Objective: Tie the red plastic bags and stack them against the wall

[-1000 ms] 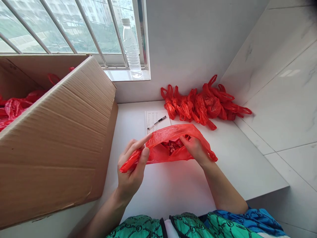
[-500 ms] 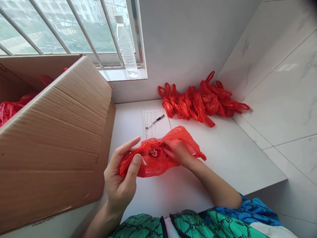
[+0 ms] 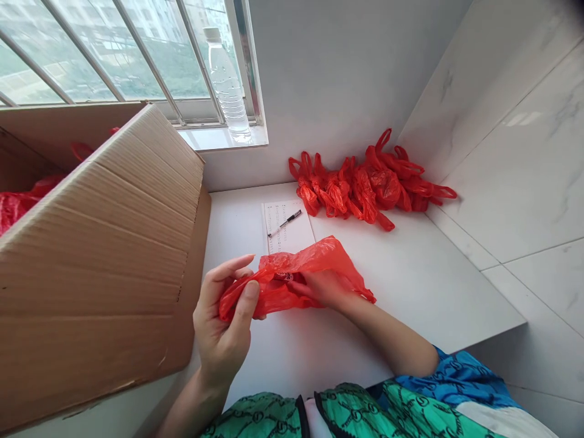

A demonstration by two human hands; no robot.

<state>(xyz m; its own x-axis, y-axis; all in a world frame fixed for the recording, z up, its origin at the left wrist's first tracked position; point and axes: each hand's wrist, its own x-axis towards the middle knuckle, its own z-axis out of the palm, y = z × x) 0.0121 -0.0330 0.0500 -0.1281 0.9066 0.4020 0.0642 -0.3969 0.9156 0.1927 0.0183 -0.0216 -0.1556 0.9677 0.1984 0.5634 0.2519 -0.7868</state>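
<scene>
Head view: a red plastic carrier bag (image 3: 314, 258) is gripped at 6 o'clock from the paper sheet (image 3: 287, 226) on the tabletop (image 3: 410, 292) by the closed left hand (image 3: 221, 331) and right hand (image 3: 322, 289), its fold now drawn over most of the small printed tag (image 3: 285, 277).

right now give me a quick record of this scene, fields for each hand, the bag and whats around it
left hand: grips the gathered end of a red plastic carrier bag
right hand: fingers under the bag's upper layer
bag contents: small printed item, mostly hidden
nearby: sheet of paper with a black pen on it
further off: heap of red bags, cardboard box, plastic water bottle on the windowsill
</scene>
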